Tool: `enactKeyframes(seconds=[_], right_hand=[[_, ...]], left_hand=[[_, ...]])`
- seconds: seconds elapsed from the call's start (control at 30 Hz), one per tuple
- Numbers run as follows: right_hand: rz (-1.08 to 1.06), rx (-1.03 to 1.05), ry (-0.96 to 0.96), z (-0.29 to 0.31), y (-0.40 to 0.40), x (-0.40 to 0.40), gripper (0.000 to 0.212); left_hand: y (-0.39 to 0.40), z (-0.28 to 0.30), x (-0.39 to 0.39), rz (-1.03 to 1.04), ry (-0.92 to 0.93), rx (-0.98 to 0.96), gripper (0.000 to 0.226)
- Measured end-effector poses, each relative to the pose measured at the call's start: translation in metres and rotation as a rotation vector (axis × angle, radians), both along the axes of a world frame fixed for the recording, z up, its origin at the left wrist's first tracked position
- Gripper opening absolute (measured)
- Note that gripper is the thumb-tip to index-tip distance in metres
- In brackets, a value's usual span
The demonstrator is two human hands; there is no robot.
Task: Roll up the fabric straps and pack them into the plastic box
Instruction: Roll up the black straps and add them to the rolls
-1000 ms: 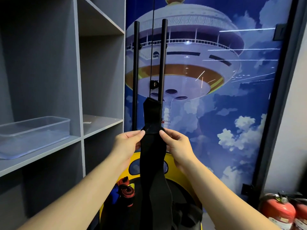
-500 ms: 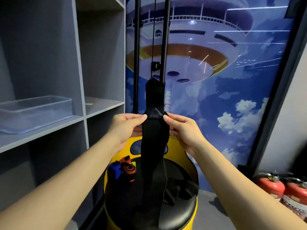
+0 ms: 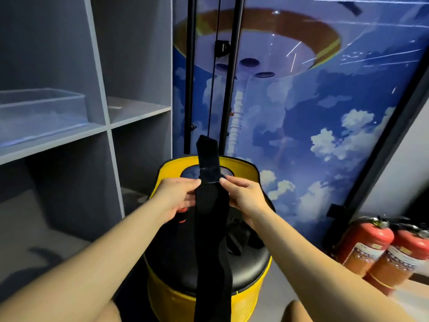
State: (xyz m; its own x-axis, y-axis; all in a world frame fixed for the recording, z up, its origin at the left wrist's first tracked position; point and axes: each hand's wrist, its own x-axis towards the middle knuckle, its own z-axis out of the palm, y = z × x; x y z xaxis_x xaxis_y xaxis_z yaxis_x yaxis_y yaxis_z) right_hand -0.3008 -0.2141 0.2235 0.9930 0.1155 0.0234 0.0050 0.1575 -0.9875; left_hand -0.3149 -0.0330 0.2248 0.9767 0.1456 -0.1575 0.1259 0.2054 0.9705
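A black fabric strap [image 3: 211, 219] hangs upright between both hands, its long axis running from a short free end above the fingers down past the near edge of the view. The left hand [image 3: 176, 197] pinches its left edge and the right hand [image 3: 243, 196] pinches its right edge at the same height, fingers pressed onto the cloth just under a stitched patch. Rolling would probably start from that short top end, which stands just above both thumbs, equally near to either hand. The clear plastic box [image 3: 41, 112] sits on a grey shelf [image 3: 69, 140] well to the left and farther off, so the left hand is nearer to it. Below the strap stands a yellow stool [image 3: 209, 296] with a black seat carrying more dark straps [image 3: 241, 238]. Two fire extinguishers [image 3: 380, 249] stand low at the right, clear of the path.
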Motion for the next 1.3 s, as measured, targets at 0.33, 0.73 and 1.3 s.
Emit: enactKeyframes(seconds=[0.33,0.73,1.3], right_hand=[[-0.122,-0.107,0.223,-0.109,0.025,0.081,0.023],[-0.222,-0.180,0.347,-0.170,0.050,0.212,0.014],[-0.100,-0.104,0.420,-0.228,0.083,0.360,0.035]], left_hand=[[0.008,-0.107,0.075,0.087,0.210,0.028,0.033],[0.021,-0.164,0.209,0.264,0.274,0.304,0.020],[0.056,-0.232,0.375,0.169,0.368,0.355,0.025]])
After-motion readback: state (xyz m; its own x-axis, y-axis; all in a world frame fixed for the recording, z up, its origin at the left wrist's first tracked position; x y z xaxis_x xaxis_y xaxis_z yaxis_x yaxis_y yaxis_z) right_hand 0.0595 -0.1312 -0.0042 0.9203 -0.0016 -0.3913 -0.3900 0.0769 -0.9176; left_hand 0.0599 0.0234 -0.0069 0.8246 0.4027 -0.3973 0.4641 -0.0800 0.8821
